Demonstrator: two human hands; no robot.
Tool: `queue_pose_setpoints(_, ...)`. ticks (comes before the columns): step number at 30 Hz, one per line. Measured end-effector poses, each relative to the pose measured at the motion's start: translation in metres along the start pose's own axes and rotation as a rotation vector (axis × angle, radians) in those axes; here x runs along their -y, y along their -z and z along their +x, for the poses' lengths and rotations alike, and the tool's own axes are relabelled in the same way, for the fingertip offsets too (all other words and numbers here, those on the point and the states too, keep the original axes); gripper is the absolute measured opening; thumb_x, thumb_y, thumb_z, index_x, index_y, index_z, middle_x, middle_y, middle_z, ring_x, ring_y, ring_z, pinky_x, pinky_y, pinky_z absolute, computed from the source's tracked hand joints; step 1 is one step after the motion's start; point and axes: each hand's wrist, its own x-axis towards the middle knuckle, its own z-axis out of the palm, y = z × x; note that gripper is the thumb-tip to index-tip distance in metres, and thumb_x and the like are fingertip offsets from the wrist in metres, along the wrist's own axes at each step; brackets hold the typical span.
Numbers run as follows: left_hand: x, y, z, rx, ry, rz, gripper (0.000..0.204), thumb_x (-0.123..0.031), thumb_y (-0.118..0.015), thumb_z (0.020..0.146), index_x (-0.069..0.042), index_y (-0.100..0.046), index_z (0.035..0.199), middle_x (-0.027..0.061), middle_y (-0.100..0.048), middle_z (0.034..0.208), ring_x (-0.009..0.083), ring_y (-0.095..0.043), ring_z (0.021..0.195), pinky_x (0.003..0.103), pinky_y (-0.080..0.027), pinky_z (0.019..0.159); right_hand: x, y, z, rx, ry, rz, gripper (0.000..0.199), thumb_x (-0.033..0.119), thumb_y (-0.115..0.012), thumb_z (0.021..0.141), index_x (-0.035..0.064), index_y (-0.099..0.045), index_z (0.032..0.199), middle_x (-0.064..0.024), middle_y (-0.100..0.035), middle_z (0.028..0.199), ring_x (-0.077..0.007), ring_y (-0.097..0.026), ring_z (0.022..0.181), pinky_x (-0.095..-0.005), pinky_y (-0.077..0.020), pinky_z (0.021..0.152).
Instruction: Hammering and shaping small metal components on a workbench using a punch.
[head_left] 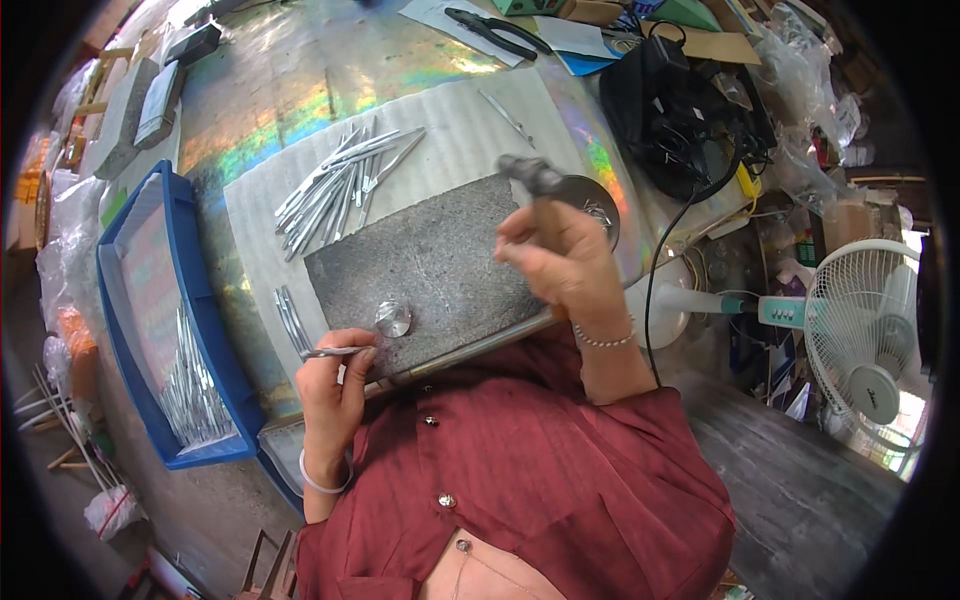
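My left hand point(335, 385) pinches a slim silvery metal piece point(330, 352) at the near left edge of a grey stone slab point(420, 260). Raised over the slab's right part, my right hand point(572, 268) is closed around the handle of a hammer point(535, 174), slightly blurred. A small round, shiny metal block point(393, 318) sits on the slab close to my left fingers. Beyond the slab lies a loose pile of slim metal pieces point(345, 185). A smaller group of metal pieces point(292, 320) is at the slab's left.
On the left stands a blue tray point(185, 270) holding many such pieces. A round dark dish point(612, 228) with small metal bits is partly behind my right hand. Pliers point(498, 33) lie at the back, a black bag point(690, 120) at the right, beside a white fan point(865, 340).
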Motion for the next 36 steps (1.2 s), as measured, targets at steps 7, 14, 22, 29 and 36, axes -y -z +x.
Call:
queue_pose_setpoints(7,-0.014,-0.002,-0.006,-0.038,0.353,-1.094,0.012,-0.003,-0.054,0.090,0.001,-0.055,0.101,0.0116,-0.064,0.092,0.0131,-0.059,0.069,0.023,-0.048,0.064,-0.014,-0.051,-0.008,0.369,-0.099,0.150,0.012,0.005,-0.062,0.087,-0.0028,-0.056,0.094,-0.0110,-0.066,0.083,-0.0018,-0.043,0.043,-0.0166,-0.0328,0.036)
queue_pose_setpoints(14,-0.001,-0.015,-0.007,0.011,0.385,-1.658,0.016,-0.017,-0.059,0.092,-0.004,-0.055,0.100,0.0102,-0.064,0.092,0.0131,-0.056,0.067,0.023,-0.046,0.061,-0.021,-0.085,-0.018,0.466,-0.090,0.139,0.012,0.008,-0.059,0.090,-0.0029,-0.054,0.092,-0.0072,-0.061,0.074,-0.0027,-0.045,0.045,-0.0169,-0.0333,0.039)
queue_pose_setpoints(22,0.005,-0.011,-0.011,0.054,0.457,-1.817,0.017,-0.020,-0.058,0.092,-0.006,-0.055,0.101,0.0070,-0.064,0.092,0.0104,-0.055,0.067,0.023,-0.044,0.062,-0.014,-0.098,-0.019,0.415,-0.075,-0.064,0.010,0.007,-0.063,0.087,-0.0004,-0.058,0.091,-0.0005,-0.059,0.070,-0.0047,-0.052,0.060,-0.0202,-0.0434,0.056)
queue_pose_setpoints(29,0.002,-0.014,-0.010,0.027,0.492,-1.869,0.017,-0.022,-0.059,0.092,-0.008,-0.056,0.100,0.0036,-0.063,0.090,0.0080,-0.053,0.066,0.023,-0.043,0.062,-0.027,-0.100,-0.017,0.331,0.282,-0.312,0.012,0.009,-0.069,0.084,0.0031,-0.058,0.087,-0.0011,-0.052,0.058,-0.0053,-0.045,0.050,-0.0231,-0.0373,0.047)
queue_pose_setpoints(36,0.002,-0.019,-0.010,0.028,0.548,-1.940,0.016,-0.023,-0.059,0.091,-0.009,-0.057,0.099,0.0015,-0.063,0.090,0.0077,-0.054,0.067,0.023,-0.043,0.061,-0.023,-0.102,-0.020,0.264,0.331,-0.460,0.017,0.011,-0.071,0.082,0.0031,-0.056,0.085,-0.0033,-0.052,0.058,-0.0073,-0.048,0.049,-0.0251,-0.0377,0.046)
